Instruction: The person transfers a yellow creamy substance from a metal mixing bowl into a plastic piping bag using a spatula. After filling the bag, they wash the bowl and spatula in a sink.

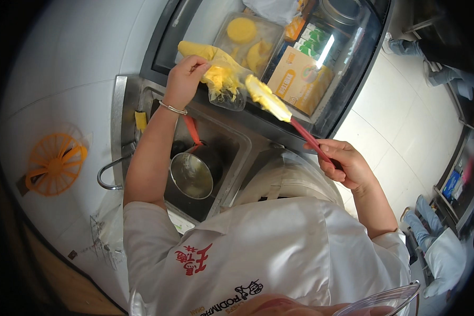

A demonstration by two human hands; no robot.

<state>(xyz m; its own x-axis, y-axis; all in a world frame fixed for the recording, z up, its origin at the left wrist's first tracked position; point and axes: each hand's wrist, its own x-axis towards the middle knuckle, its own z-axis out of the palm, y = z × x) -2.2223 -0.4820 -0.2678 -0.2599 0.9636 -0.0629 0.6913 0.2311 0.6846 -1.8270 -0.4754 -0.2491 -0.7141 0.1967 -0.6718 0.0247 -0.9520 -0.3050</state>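
Observation:
My left hand [187, 77] pinches the top of a clear plastic bag [237, 98] smeared inside with a yellow cream or batter. The bag hangs down below my fingers, with a yellow-coated flap [195, 48] folded out behind my hand. In my right hand [345, 164] is the red handle [308, 136] of a spatula. Its pale blade [266, 96], thickly coated with the yellow mixture, points toward the bag with a small gap between them. Both hands are above the front edge of a glass-topped display case or chest.
A plastic container [221, 37] with yellow pieces and a printed carton [288, 79] sit inside the case. Below my left arm, a pot [191, 175] stands in a steel sink [237, 146] with a curved faucet [108, 183]. An orange slotted rack [55, 164] hangs at left. People stand at the right.

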